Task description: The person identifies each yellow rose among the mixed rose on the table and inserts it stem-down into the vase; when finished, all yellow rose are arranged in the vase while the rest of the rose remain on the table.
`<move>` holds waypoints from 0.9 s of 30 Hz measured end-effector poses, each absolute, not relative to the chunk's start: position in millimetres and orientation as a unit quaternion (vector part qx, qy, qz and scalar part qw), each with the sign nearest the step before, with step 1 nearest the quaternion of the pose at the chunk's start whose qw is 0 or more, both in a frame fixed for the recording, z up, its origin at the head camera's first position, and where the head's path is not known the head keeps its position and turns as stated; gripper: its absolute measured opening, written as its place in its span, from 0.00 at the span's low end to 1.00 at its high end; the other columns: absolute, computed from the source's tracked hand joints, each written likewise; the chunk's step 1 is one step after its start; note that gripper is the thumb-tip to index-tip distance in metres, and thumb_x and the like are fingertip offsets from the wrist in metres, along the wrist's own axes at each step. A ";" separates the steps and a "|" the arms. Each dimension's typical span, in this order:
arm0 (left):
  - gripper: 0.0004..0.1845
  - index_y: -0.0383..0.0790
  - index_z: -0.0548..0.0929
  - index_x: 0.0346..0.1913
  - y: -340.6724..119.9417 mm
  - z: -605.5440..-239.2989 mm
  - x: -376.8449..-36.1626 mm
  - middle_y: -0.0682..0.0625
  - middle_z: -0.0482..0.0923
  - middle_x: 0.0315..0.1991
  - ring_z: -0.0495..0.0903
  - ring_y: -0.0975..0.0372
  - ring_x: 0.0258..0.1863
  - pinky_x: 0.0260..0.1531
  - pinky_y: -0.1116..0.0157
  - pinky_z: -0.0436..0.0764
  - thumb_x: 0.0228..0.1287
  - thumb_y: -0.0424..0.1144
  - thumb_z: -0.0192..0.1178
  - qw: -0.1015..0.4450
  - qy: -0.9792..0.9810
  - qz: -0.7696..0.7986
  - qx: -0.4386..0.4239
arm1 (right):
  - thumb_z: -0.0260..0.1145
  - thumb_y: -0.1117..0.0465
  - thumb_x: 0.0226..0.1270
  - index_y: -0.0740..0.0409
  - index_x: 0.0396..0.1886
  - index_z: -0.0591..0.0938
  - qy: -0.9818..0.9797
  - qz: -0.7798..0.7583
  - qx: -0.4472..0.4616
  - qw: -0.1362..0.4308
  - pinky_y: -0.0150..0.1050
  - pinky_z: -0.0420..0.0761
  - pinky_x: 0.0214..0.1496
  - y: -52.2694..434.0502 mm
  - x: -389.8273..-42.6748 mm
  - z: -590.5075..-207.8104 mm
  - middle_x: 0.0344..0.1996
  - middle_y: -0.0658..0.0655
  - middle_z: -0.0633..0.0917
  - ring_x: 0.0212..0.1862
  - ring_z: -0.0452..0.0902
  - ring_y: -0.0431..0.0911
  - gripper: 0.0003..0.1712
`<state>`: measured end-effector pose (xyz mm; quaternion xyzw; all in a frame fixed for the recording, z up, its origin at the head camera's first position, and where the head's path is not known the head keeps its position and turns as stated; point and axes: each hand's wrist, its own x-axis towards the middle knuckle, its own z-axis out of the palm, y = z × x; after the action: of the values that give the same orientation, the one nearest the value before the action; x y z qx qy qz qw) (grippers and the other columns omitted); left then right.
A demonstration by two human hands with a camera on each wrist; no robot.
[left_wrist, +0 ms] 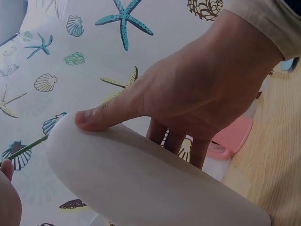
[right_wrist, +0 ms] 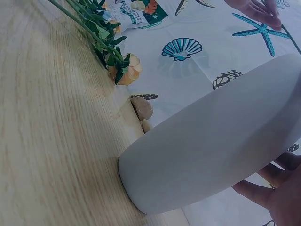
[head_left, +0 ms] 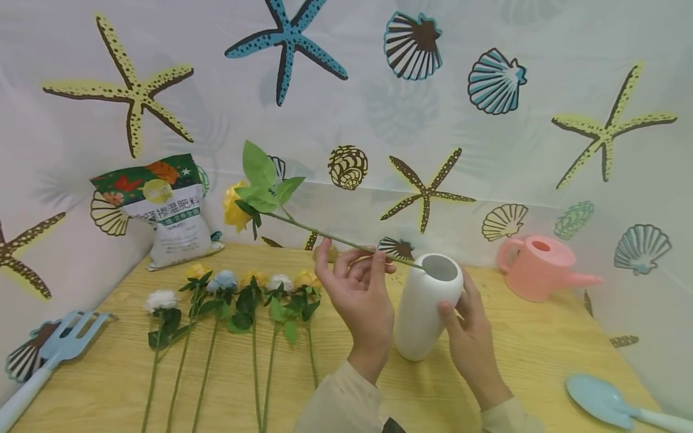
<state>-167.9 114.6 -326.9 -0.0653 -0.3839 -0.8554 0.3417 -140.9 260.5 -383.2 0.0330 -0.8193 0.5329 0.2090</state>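
Note:
My left hand (head_left: 365,307) pinches the green stem of a yellow rose (head_left: 236,207) between thumb and fingers. The bloom and its leaves point up to the left, and the stem's cut end lies at the mouth of a white vase (head_left: 421,319). The right hand (head_left: 473,346) grips the vase from its right side, thumb on the near face in the head view. The left wrist view shows that same right hand (left_wrist: 188,89) around the vase. In the right wrist view the vase (right_wrist: 211,141) leans, its base at the wooden table (right_wrist: 56,141).
Several artificial flowers (head_left: 254,300) lie in a row at left, before a fertilizer bag (head_left: 181,222). A pink watering can (head_left: 538,270) stands back right. A blue hand fork (head_left: 67,346) lies far left, a blue trowel (head_left: 598,397) front right. Stones (right_wrist: 142,108) sit at the back edge.

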 end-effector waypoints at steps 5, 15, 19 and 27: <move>0.40 0.33 0.53 0.72 121.1 -329.9 -170.6 0.46 0.76 0.42 0.83 0.63 0.34 0.35 0.65 0.87 0.64 0.24 0.65 0.358 -0.425 -0.826 -0.096 | 0.57 0.62 0.79 0.33 0.80 0.56 -0.819 0.535 0.031 0.205 0.51 0.77 0.64 259.8 -141.7 -384.6 0.70 0.58 0.75 0.69 0.71 0.47 0.37; 0.35 0.32 0.56 0.70 130.6 -336.4 -171.4 0.34 0.78 0.41 0.82 0.54 0.36 0.41 0.68 0.85 0.67 0.27 0.64 0.394 -0.529 -0.739 -0.137 | 0.56 0.62 0.79 0.34 0.80 0.56 -0.818 0.537 0.033 0.205 0.23 0.75 0.56 261.1 -141.6 -385.2 0.71 0.57 0.73 0.70 0.70 0.51 0.37; 0.33 0.32 0.59 0.69 132.6 -337.8 -171.7 0.37 0.80 0.40 0.80 0.53 0.31 0.34 0.71 0.80 0.66 0.27 0.64 0.403 -0.568 -0.702 -0.148 | 0.56 0.62 0.79 0.33 0.80 0.56 -0.819 0.536 0.033 0.202 0.23 0.74 0.57 260.9 -141.0 -384.0 0.71 0.56 0.73 0.71 0.70 0.50 0.37; 0.33 0.36 0.63 0.68 133.7 -334.9 -171.1 0.43 0.82 0.37 0.75 0.58 0.28 0.28 0.68 0.75 0.64 0.27 0.66 0.364 -0.649 -0.649 -0.158 | 0.57 0.62 0.79 0.33 0.80 0.56 -0.816 0.540 0.032 0.204 0.24 0.75 0.57 260.5 -141.6 -384.1 0.69 0.56 0.75 0.69 0.70 0.45 0.38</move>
<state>-171.1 133.7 -334.9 -0.1575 -0.6492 -0.6492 0.3637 -141.6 260.5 -384.1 0.0323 -0.8160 0.5400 0.2038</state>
